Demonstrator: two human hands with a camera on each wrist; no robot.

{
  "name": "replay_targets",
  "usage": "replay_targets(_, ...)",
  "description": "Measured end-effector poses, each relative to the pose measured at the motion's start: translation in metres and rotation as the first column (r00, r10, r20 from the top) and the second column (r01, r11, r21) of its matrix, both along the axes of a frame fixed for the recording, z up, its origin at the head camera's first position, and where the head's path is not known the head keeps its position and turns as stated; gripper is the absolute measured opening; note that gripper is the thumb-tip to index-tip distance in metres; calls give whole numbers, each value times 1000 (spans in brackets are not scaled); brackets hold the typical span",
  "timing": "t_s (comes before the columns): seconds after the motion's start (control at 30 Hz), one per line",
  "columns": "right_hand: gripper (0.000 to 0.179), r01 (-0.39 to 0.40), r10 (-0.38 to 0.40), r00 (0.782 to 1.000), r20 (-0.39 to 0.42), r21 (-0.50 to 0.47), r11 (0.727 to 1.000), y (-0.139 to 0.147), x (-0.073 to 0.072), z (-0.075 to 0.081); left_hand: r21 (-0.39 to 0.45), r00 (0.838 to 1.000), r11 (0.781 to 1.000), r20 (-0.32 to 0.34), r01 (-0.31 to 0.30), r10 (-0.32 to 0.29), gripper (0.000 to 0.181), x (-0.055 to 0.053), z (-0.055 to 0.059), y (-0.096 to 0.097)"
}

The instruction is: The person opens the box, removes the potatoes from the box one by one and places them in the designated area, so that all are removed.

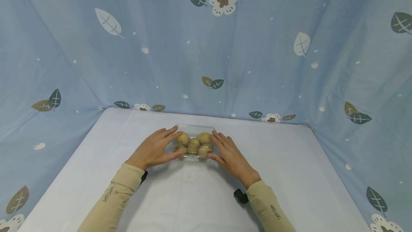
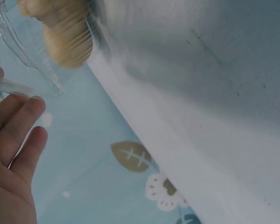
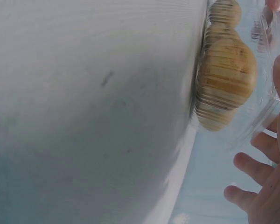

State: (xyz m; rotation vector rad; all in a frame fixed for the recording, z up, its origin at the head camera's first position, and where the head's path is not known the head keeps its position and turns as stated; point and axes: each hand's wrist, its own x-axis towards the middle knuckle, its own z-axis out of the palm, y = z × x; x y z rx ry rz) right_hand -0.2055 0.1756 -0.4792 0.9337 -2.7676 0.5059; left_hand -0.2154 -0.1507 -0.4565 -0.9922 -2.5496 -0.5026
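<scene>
clear container [image 1: 194, 129] sits toward the far side of the white surface [image 1: 193, 196], loaded with potatoes [image 1: 194, 146] seen through its walls. my left hand [image 1: 157, 148] flanks its left end, my right hand [image 1: 232, 156] its right end; on both, the fingers are extended and spread, none wrapped round the plastic. how firmly they touch, i cannot tell. whether the container is fully closed, i also cannot tell; the plastic is too see-through. method, my judgement: apply light, equal pressure at both ends so the container does not skid or twist. work from the corners, since thin plastic likely bows if pressed mid-span. check that no potato stands proud; a bulky one could prop the top.
</scene>
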Motion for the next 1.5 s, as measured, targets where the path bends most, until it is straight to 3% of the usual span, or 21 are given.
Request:
replay_targets(0.27,74,5,-5,1000,-14,12,1000,-1,1,4,48,998,999,60,3,-6,66,-3,2,1)
replay_targets(0.57,71,22,-21,999,-27,4,1000,-4,-1,3,57,998,998,-62,32,-28,57,-9,6,5)
replay_targets(0.8,69,23,-23,999,-48,-1,1000,-5,-1,3,73,995,997,-94,35,-28,54,-12,7,6)
replay_targets(0.97,73,0,-6,993,-122,-46,999,-5,-2,4,79,989,995,-142,53,-42,52,-13,5,6)
replay_targets(1.17,78,-30,13,967,-254,-63,998,-8,-5,4,78,977,993,-200,86,-69,49,-14,4,7)
replay_targets(1.33,79,21,-22,959,-281,-6,1000,-14,-4,5,66,979,995,-191,80,-66,51,-12,9,7)
replay_targets(1.5,76,32,-21,965,-263,38,999,-16,-3,8,97,994,993,-94,63,-54,55,-7,7,3)
